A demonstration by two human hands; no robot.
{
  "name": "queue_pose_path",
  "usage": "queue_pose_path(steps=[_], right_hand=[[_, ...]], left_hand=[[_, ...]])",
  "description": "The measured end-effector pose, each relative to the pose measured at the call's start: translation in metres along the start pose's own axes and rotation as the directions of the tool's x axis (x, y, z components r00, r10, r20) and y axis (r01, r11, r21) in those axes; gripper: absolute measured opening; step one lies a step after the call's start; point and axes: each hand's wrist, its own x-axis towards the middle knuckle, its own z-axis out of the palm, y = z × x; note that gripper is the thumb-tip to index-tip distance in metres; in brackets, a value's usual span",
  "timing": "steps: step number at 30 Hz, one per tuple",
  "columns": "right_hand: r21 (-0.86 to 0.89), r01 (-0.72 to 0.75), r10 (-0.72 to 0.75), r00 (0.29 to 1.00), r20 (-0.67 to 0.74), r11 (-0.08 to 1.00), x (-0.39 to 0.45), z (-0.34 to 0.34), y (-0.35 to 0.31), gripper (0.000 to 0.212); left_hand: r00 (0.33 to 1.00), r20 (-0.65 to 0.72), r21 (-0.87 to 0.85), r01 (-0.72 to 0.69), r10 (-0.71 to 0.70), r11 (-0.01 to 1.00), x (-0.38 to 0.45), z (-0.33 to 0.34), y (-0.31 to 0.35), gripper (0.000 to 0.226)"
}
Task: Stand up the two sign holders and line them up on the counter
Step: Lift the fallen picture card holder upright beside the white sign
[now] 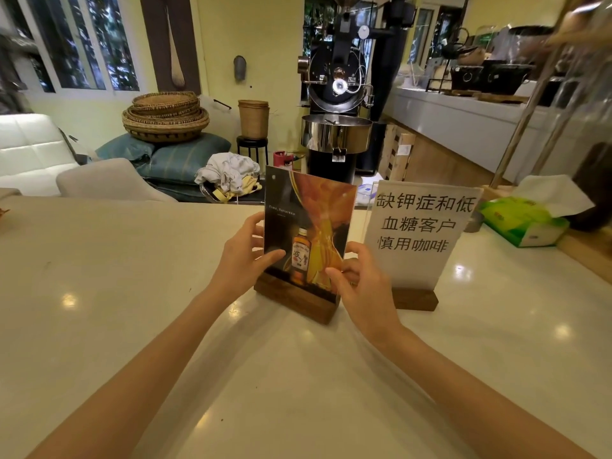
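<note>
On the pale surface (132,293), pretty much dead center, the whisky sign holder (308,226) stood upright in its wooden base (296,298), turned a bit off square. Both hands had it: the left hand (243,256) was curled round its left edge, thumb across the front, and the right hand (359,286) pinched the lower right corner. Just right of it, the white sign holder (419,233) with Chinese writing stood upright on its own wooden block, no hand on it. Farther right sat a green tissue box (526,223).
</note>
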Motion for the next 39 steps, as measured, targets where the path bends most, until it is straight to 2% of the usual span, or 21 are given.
queue_pose_path(steps=[14, 23, 26, 29, 32, 35, 37, 39], right_hand=[[0.013, 0.048, -0.048, 0.999, 0.019, 0.999, -0.007, 0.0, 0.003, 0.038], [0.087, -0.007, 0.001, 0.998, 0.07, 0.996, -0.011, -0.007, 0.003, 0.042], [0.046, 0.079, -0.075, 0.994, -0.082, 0.996, -0.01, -0.025, 0.008, 0.034], [0.005, 0.127, -0.122, 0.959, -0.256, 0.992, -0.004, -0.054, 0.011, 0.02], [0.057, 0.013, 0.008, 0.936, -0.351, 0.998, 0.0, -0.082, 0.017, 0.012], [0.131, -0.204, 0.24, 0.891, -0.386, 0.97, 0.001, -0.101, 0.032, 0.026], [0.155, -0.4, 0.429, 0.853, -0.297, 0.903, 0.005, -0.108, 0.042, 0.047], [0.13, -0.526, 0.54, 0.831, -0.134, 0.841, 0.012, -0.113, 0.049, 0.059]], left_hand=[[0.999, -0.039, -0.007, 0.016, -0.016, 1.0, -0.016, 0.005, 0.001, 0.064], [0.998, -0.06, 0.025, 0.021, -0.019, 0.999, -0.019, 0.009, -0.003, 0.069], [0.998, -0.053, 0.031, 0.032, -0.031, 0.999, -0.019, 0.01, -0.004, 0.074], [0.999, -0.052, 0.041, 0.019, -0.017, 0.999, -0.017, 0.01, -0.002, 0.077], [0.999, -0.052, 0.069, 0.016, -0.013, 0.998, -0.018, 0.01, 0.001, 0.079], [0.999, -0.046, 0.091, 0.021, -0.016, 0.996, -0.019, 0.01, 0.002, 0.083], [0.999, -0.043, 0.096, 0.023, -0.018, 0.995, -0.02, 0.011, 0.004, 0.085], [0.999, -0.043, 0.102, 0.027, -0.023, 0.994, -0.021, 0.012, 0.006, 0.087]])
